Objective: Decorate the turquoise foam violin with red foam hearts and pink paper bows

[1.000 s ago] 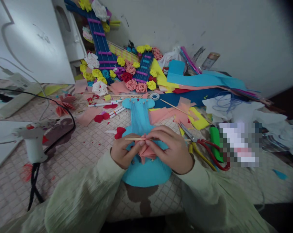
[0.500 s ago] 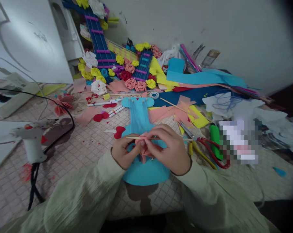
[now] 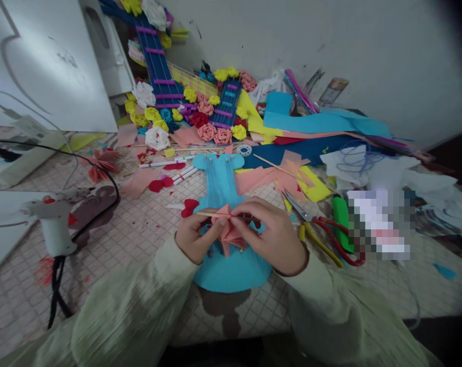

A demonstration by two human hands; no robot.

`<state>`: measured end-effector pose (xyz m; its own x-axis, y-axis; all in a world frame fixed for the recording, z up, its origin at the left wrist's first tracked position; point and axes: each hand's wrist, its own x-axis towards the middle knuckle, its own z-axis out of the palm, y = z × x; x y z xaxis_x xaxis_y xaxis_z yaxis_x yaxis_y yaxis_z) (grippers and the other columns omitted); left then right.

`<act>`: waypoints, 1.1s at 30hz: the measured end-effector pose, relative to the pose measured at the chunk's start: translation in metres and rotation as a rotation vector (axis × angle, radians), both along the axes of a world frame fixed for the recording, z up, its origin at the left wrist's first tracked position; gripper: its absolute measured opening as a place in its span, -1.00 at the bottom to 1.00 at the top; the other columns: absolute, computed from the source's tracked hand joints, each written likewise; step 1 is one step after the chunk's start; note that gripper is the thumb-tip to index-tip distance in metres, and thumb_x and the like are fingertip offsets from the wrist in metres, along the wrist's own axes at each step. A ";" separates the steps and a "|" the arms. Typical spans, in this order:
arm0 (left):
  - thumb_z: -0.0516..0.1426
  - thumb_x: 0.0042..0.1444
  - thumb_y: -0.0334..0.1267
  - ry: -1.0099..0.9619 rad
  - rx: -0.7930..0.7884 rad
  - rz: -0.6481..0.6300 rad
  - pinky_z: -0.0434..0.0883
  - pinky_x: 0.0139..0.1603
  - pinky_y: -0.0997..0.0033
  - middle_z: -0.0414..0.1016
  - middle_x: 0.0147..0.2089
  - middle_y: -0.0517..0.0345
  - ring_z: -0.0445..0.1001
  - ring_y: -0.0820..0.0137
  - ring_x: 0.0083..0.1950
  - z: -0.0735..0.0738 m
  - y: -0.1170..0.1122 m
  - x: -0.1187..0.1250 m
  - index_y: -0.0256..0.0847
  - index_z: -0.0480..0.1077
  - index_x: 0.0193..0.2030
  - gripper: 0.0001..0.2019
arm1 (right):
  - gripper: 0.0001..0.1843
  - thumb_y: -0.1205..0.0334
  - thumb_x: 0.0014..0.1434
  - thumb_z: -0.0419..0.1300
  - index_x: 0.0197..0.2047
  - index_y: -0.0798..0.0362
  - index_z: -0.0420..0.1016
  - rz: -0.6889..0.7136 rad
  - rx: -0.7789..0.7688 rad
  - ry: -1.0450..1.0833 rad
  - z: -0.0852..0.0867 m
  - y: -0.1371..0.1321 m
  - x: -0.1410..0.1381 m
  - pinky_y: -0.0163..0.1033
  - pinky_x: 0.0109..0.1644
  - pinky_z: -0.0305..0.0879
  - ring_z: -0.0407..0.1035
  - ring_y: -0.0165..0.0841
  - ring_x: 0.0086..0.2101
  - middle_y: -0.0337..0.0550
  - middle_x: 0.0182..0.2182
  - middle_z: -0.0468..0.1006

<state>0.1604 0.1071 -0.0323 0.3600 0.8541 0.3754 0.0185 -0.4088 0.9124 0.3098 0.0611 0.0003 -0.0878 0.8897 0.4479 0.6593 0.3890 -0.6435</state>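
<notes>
My left hand [image 3: 196,235] pinches a folded piece of salmon-pink paper [image 3: 231,235] between thumb and fingers, with a thin wooden stick [image 3: 207,213] lying along its top. On the other side, my right hand [image 3: 273,233] is closed, its thumb and forefinger pinching the paper's upper edge. Under both hands lies a light-blue guitar-shaped cutout [image 3: 231,275] with strings down its neck. A red paper bow [image 3: 190,207] rests by my left fingers. Open scissors [image 3: 309,216] with red handles lie just right of my right hand.
A glue gun [image 3: 55,229] with black cables stands at the left. Behind are decorated dark-blue guitars [image 3: 227,104] among paper flowers [image 3: 215,133]. Pink scraps [image 3: 254,178], a green object [image 3: 341,224] and crumpled white paper [image 3: 353,163] lie to the right.
The pink paper has been folded up over the stick, covering its middle. The stick's right end no longer shows past my right hand. Both hands stay in nearly the same place.
</notes>
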 end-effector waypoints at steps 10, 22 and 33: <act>0.12 -0.01 -0.33 0.006 -0.024 -0.010 0.46 -0.35 0.48 0.57 -0.34 0.07 0.51 0.39 -0.33 -0.001 0.004 -0.001 -0.24 0.48 -0.42 -0.89 | -0.94 0.35 0.08 0.09 -0.36 0.07 0.38 -0.079 0.067 -0.054 -0.001 -0.001 -0.002 -0.24 -0.25 0.28 0.32 -0.35 -0.31 -0.12 -0.38 0.40; 0.15 -0.06 -0.24 -0.009 -0.126 -0.009 0.43 -0.50 0.51 0.53 -0.47 0.11 0.45 0.44 -0.48 0.001 0.005 0.000 -0.26 0.47 -0.44 -0.86 | -0.94 0.38 0.04 0.09 -0.44 0.06 0.31 -0.104 0.043 -0.033 -0.002 0.001 -0.001 -0.28 -0.34 0.25 0.29 -0.39 -0.42 -0.18 -0.48 0.40; 0.19 -0.10 -0.31 -0.057 -0.195 0.013 0.43 -0.46 0.50 0.54 -0.43 0.12 0.46 0.44 -0.43 0.001 0.003 -0.001 -0.27 0.45 -0.40 -0.90 | -0.98 0.33 0.05 0.11 -0.38 0.09 0.34 -0.106 -0.029 -0.040 -0.001 0.000 0.001 -0.32 -0.35 0.24 0.31 -0.41 -0.40 -0.19 -0.45 0.42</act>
